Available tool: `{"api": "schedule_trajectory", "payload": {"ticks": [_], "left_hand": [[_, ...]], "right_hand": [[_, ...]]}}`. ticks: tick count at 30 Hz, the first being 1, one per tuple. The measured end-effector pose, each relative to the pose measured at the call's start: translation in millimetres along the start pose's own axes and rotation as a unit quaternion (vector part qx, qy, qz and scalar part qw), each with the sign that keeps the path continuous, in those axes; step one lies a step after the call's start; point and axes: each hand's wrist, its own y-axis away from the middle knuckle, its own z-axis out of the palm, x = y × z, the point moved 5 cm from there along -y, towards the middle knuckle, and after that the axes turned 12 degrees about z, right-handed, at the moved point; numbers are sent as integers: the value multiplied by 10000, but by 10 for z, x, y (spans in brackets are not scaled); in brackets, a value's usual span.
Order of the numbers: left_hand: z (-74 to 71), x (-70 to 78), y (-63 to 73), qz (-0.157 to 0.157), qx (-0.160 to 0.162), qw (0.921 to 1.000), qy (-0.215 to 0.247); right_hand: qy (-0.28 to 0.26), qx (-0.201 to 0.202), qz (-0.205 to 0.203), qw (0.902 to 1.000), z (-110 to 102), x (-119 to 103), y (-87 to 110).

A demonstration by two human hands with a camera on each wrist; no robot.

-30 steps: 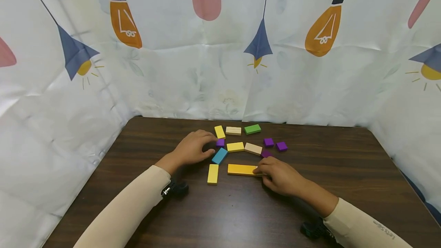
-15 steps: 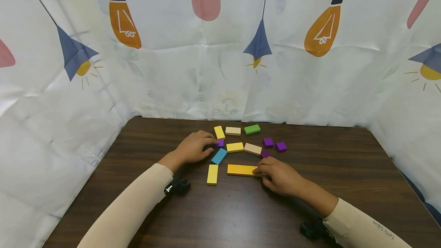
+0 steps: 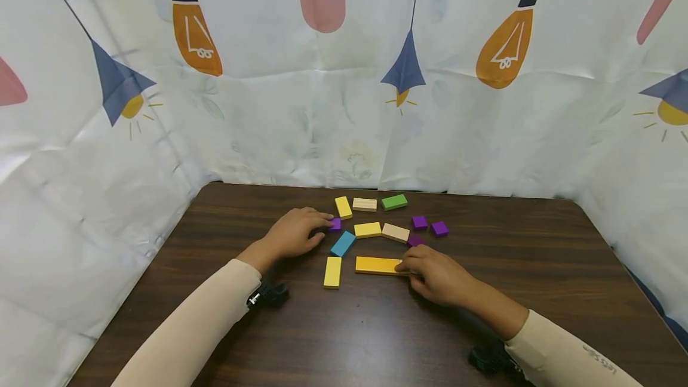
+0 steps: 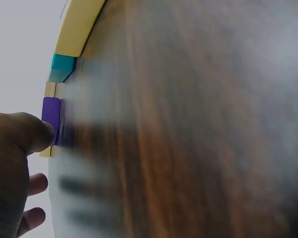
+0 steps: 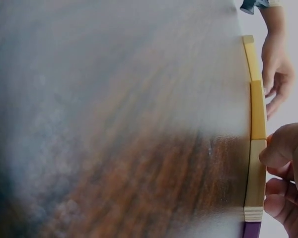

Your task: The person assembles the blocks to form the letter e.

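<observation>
My left hand (image 3: 294, 232) holds a small purple block (image 3: 335, 224) between thumb and fingertips, just left of a blue block (image 3: 343, 244). In the left wrist view a fingertip overlaps the purple block (image 4: 51, 111), and two other fingers stand apart from it. My right hand (image 3: 443, 275) grips the right end of a long orange-yellow block (image 3: 376, 265) lying flat; its curled fingers hide that end. A yellow block (image 3: 332, 272) lies lengthwise left of the long one. Just beyond my right fingers, a purple block (image 3: 415, 240) is partly covered.
Behind lie a yellow block (image 3: 368, 230) and a tan block (image 3: 395, 232), end to end. Farther back are a slanted yellow block (image 3: 343, 207), a pale wooden block (image 3: 365, 204) and a green block (image 3: 395, 202). Two purple blocks (image 3: 419, 223) sit right. A patterned curtain (image 3: 344, 136) stands behind the table.
My left hand has moved a little left, and the purple block has slid with it, away from the other blocks. My right hand and the long orange-yellow block stay where they were.
</observation>
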Motion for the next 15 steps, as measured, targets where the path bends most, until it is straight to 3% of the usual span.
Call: {"api": "schedule_trajectory", "payload": {"ticks": [8,15], "left_hand": [[-27,-9,31,116,182,9993,-290],[-41,2,7,-11,222,9993,-315]], "right_hand": [[-34,9,-50,10000,5,8,-3],[-12,-24,-30,10000,0,7,-6]]}}
